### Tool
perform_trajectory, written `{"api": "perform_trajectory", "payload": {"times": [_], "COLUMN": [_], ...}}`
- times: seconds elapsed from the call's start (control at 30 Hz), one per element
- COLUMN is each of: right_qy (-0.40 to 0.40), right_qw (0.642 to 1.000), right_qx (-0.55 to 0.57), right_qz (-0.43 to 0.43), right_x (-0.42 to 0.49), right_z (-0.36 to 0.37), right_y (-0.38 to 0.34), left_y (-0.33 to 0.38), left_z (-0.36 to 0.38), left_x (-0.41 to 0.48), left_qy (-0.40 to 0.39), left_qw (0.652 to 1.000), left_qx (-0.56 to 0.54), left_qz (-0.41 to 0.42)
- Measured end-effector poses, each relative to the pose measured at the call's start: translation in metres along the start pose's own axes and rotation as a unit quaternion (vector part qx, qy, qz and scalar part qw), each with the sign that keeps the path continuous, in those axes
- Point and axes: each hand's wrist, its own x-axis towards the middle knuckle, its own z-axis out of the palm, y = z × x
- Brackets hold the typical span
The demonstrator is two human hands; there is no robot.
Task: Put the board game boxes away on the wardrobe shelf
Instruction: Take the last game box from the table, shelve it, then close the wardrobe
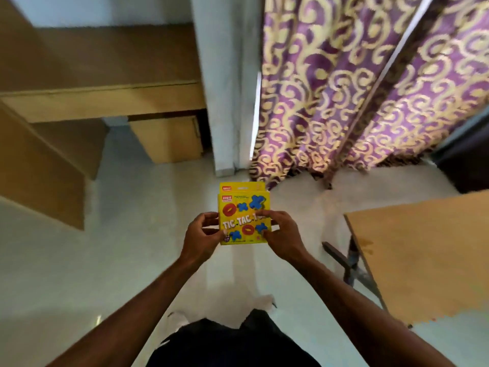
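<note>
Box (pixel 244 215), yellow, printed TIC TAC with red rings and blue crosses, is held face-up in mid-air in front of the body, over the floor. A second yellow edge with the same red logo is seen just behind its far edge. Whether that is another box or a hang tab cannot be told. The box is pinched at its left edge by the left grip (pixel 203 234), fingers curled round it. At its right edge it is pinched by the right grip (pixel 280 233), thumb laid across the print.

Progress is judged as mid-carry. The box is off any surface. Nothing is seen shelved, and no wardrobe shelf can be made out for certain. Placement is left to do; any other boxes are out of view.

Surroundings, taken from the box:
- Below: pale glossy floor (pixel 119 247).
- Right: wooden tabletop (pixel 423 260) on dark metal legs.
- Beyond and right: purple-and-gold curtain (pixel 344 88).
- Straight beyond: pale pillar (pixel 222 88).
- Beyond and left: light wooden furniture (pixel 92 75), blurred.
</note>
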Motion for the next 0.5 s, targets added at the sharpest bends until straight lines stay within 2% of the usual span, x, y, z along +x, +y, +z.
{"api": "perform_trajectory", "payload": {"times": [0.17, 0.3, 0.4, 0.5], "right_qy": [-0.086, -0.158, -0.223, -0.294], "right_qw": [0.994, 0.977, 0.952, 0.927], "right_qx": [-0.023, -0.045, -0.052, -0.054], "right_qz": [-0.071, -0.137, -0.202, -0.228], "right_x": [0.001, -0.009, -0.022, -0.037], "right_z": [0.113, 0.21, 0.296, 0.367], "right_y": [-0.08, -0.136, -0.194, -0.246], "left_y": [-0.046, -0.083, -0.114, -0.142], "left_z": [-0.13, -0.232, -0.319, -0.382], "left_x": [-0.033, -0.064, -0.099, -0.135], "left_qy": [0.102, 0.181, 0.261, 0.336], "left_qw": [0.994, 0.982, 0.963, 0.936], "left_qx": [-0.048, -0.045, -0.061, -0.097], "left_qz": [-0.012, -0.014, -0.02, -0.027]}}
